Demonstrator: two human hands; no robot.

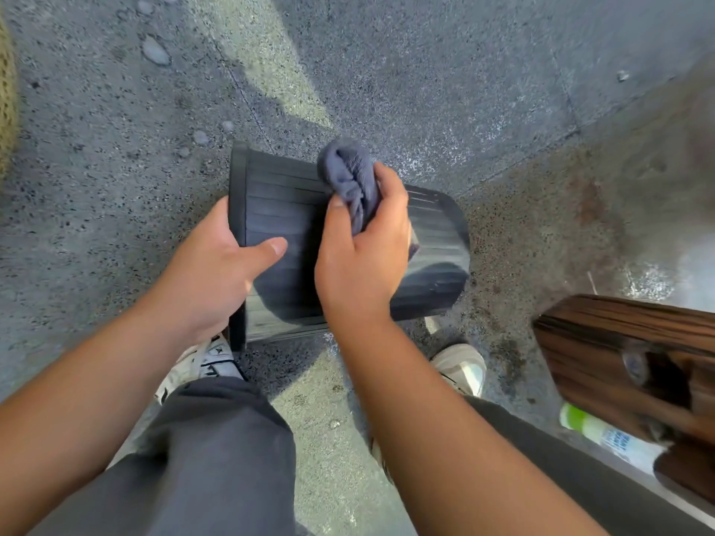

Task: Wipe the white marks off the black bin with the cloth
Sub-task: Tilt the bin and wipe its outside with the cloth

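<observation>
A black ribbed bin (437, 257) lies on its side on the speckled floor, its rim to the left and its base to the right. My left hand (211, 272) grips the rim, thumb stretched across the ribbed wall. My right hand (363, 245) is closed on a bunched grey-blue cloth (350, 176) and rests on top of the bin's side near its middle. Faint pale smears show on the wall near the base, right of my right hand.
A dark wooden piece of furniture (634, 365) stands at the right, with a white and green bottle (603, 435) lying below it. My two white shoes (462, 367) are just behind the bin. Pale spots dot the floor (116, 168) at upper left.
</observation>
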